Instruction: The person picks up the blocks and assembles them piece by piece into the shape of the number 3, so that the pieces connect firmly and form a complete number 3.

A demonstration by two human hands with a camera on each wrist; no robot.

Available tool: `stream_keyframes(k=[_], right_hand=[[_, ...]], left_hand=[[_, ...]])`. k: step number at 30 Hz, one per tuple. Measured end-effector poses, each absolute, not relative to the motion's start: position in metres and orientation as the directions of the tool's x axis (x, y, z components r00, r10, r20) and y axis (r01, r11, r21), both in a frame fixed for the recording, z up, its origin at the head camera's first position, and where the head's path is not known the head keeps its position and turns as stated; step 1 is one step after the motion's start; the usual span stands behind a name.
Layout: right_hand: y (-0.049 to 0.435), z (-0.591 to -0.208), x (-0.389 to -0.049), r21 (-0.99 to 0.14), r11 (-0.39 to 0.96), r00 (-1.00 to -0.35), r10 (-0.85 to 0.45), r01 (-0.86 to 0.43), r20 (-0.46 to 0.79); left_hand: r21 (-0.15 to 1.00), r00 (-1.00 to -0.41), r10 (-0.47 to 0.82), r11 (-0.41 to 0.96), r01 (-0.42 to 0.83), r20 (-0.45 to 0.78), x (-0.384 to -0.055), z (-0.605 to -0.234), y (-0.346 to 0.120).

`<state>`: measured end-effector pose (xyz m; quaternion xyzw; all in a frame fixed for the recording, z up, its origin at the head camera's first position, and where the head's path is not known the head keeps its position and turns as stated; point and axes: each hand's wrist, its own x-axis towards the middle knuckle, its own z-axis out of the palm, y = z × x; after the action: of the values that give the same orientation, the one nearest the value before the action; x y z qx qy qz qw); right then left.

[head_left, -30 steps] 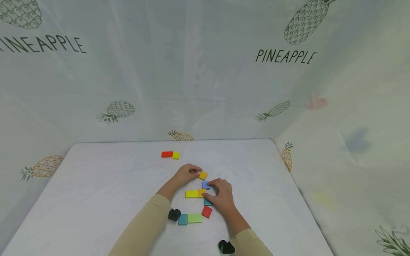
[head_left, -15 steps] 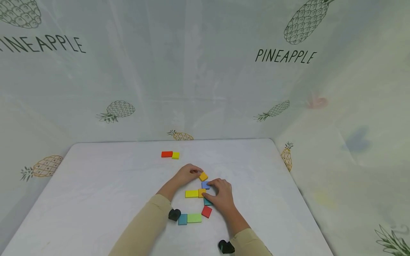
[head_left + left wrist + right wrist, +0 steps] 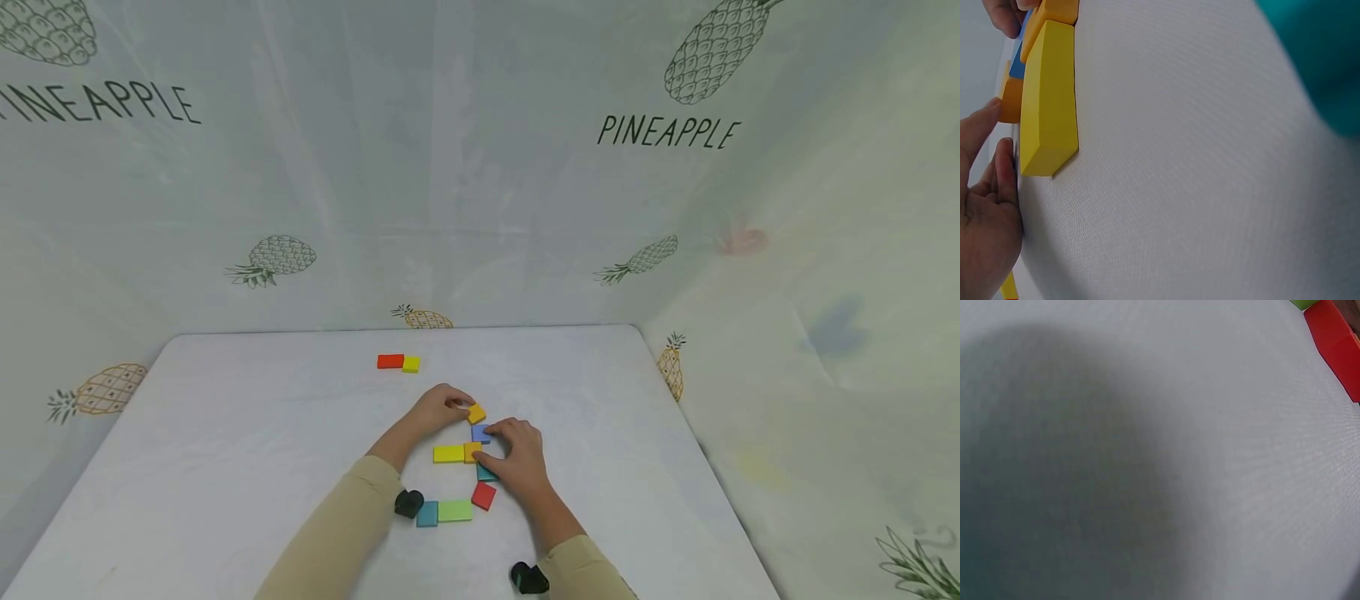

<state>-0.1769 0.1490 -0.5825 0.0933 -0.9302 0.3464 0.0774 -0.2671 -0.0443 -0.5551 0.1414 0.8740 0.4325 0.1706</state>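
Observation:
In the head view, my left hand (image 3: 441, 407) pinches an orange block (image 3: 477, 413) at its left corner; in the left wrist view its thumb touches that orange block (image 3: 1012, 100). My right hand (image 3: 520, 457) has its index fingertip on a blue block (image 3: 479, 433) and its thumb at a second orange block (image 3: 471, 452), spanning the two. Left of this orange block lies a long yellow block (image 3: 448, 454), touching it. A teal block (image 3: 486, 473), partly hidden by the right hand, sits just below, with a tilted red block (image 3: 483, 497) under it.
A light green block (image 3: 455, 511) and another teal block (image 3: 427, 514) lie end to end nearer me. Farther back, a long red block (image 3: 391, 362) touches a small yellow block (image 3: 412, 364). A black heart-shaped object (image 3: 408, 503) is by each wrist. A white-covered table (image 3: 247, 433) bears everything.
The orange block at my left fingertips has turned slightly and shifted a little toward the blue block. My right hand has kept its place, and the other blocks lie as before.

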Motion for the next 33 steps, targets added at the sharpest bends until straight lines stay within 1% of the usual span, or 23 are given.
stream_keyframes(k=[16,21,27,33], right_hand=[[0.148,-0.578,-0.175,-0.642,0.732,-0.971,-0.121,-0.227,0.205],[0.148,-0.579,-0.177,-0.637,0.735,-0.969,-0.122,-0.233,0.214],[0.147,-0.580,-0.176,-0.631,0.744,-0.973,-0.111,-0.218,0.204],[0.148,-0.580,-0.175,-0.630,0.747,-0.975,-0.113,-0.212,0.193]], left_hand=[[0.806,-0.889,0.429,0.577,0.135,-0.158,-0.269,-0.559,-0.046],[0.813,-0.891,0.422,0.569,0.119,-0.165,-0.270,-0.560,-0.046],[0.841,-0.914,0.367,0.538,0.057,-0.173,-0.272,-0.561,-0.051],[0.826,-0.959,0.251,0.563,0.035,-0.131,-0.278,-0.559,-0.072]])
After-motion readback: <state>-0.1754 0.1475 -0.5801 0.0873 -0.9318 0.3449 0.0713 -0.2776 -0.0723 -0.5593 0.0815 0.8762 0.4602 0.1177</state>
